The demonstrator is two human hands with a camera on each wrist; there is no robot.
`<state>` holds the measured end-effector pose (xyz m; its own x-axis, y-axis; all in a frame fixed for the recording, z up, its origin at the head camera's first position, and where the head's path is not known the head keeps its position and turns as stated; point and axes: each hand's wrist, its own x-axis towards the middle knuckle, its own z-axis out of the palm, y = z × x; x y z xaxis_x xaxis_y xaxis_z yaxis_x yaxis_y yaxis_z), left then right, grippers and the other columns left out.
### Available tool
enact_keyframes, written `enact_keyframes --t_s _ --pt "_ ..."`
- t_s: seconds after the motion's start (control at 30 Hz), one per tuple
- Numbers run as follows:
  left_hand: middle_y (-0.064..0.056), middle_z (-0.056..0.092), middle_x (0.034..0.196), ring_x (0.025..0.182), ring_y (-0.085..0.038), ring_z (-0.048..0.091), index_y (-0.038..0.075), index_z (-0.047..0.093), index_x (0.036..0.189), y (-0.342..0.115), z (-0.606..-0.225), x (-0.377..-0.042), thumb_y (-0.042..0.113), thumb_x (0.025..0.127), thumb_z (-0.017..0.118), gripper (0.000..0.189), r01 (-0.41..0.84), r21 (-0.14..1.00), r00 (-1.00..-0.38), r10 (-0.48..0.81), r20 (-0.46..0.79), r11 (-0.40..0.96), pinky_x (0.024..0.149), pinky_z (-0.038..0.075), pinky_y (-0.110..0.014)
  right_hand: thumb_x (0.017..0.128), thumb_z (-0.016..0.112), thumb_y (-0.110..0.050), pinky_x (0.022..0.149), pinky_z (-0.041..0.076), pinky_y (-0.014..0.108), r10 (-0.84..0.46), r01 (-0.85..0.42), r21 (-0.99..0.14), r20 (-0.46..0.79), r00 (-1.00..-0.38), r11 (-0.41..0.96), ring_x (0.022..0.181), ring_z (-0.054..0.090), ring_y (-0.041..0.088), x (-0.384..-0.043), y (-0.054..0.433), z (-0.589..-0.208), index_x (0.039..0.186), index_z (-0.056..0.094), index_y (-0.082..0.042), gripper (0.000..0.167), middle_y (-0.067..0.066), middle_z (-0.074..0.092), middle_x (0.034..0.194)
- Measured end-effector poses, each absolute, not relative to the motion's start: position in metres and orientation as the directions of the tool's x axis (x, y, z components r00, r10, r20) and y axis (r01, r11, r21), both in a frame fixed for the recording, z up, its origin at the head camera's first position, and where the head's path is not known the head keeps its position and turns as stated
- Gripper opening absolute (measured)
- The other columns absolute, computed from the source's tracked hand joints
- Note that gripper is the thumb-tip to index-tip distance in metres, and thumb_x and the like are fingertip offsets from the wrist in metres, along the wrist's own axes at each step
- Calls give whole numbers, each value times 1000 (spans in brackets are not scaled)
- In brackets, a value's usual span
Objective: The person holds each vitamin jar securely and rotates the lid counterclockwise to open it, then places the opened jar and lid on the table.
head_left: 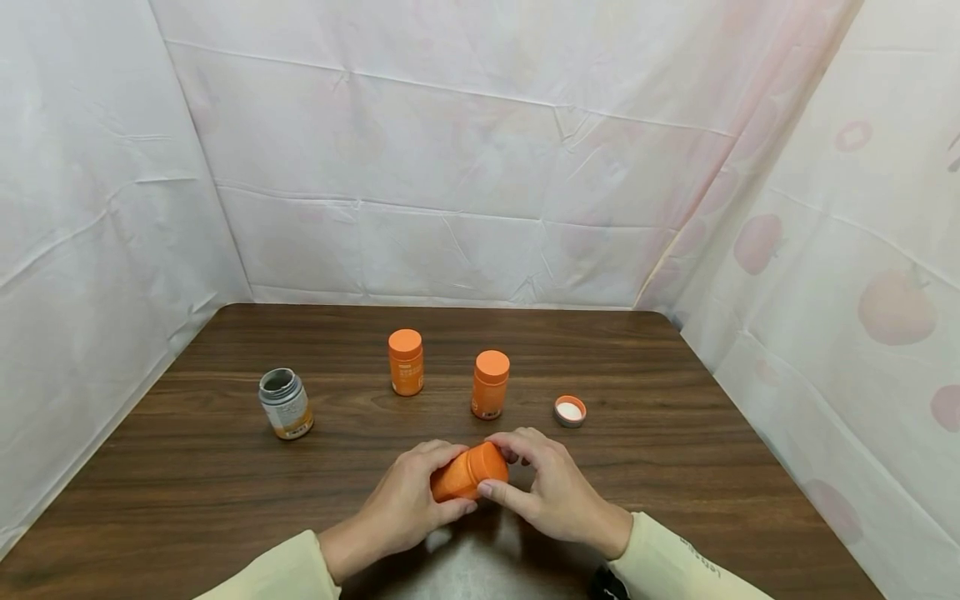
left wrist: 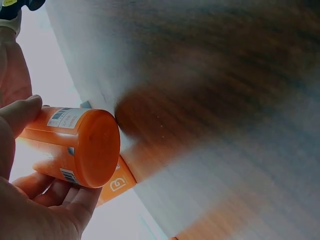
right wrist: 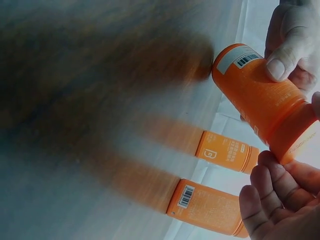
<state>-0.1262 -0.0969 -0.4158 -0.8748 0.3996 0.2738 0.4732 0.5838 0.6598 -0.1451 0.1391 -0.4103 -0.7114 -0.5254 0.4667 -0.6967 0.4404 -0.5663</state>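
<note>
My left hand holds an orange bottle around its body, tilted with its cap toward the right. The thumb and fingers of my right hand rest around the bottle's orange cap, which sits on the bottle. In the left wrist view the bottle's round base and its barcode label face the camera. From the right wrist, the left thumb presses on the bottle's side, while the right fingers curl at the cap's edge.
Two capped orange bottles, one farther left and one nearer, stand upright beyond the hands. A grey, uncapped bottle stands at the left. To the right, an upturned cap lies on the brown wooden table. Pale sheets surround the table.
</note>
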Motion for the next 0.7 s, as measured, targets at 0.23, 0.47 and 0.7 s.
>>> enact_keyframes --t_s 0.23,0.47,0.7 --pt "6 69 116 97 -9 61 14 70 126 -97 -415 -126 25 81 90 51 467 655 -878 404 259 595 81 50 -31 90 80 -40 78 54 37 -532 -694 -569 457 -713 441 93 59 6 -145 140 -411 124 69 -20 41 -14 63 104" --pt "6 70 116 99 -10 61 15 71 125 -98 -416 -125 25 80 91 51 476 656 -873 406 271 586 82 51 -32 91 80 -38 80 54 33 -546 -708 -558 463 -698 432 95 60 6 -145 140 -410 126 68 -18 43 -14 63 106" --pt "6 70 115 97 -9 62 15 71 125 -97 -415 -126 23 79 91 50 484 660 -868 410 280 574 82 51 -31 92 79 -37 84 55 33 -557 -701 -574 445 -701 424 99 61 6 -145 141 -408 128 67 -16 44 -15 63 108"
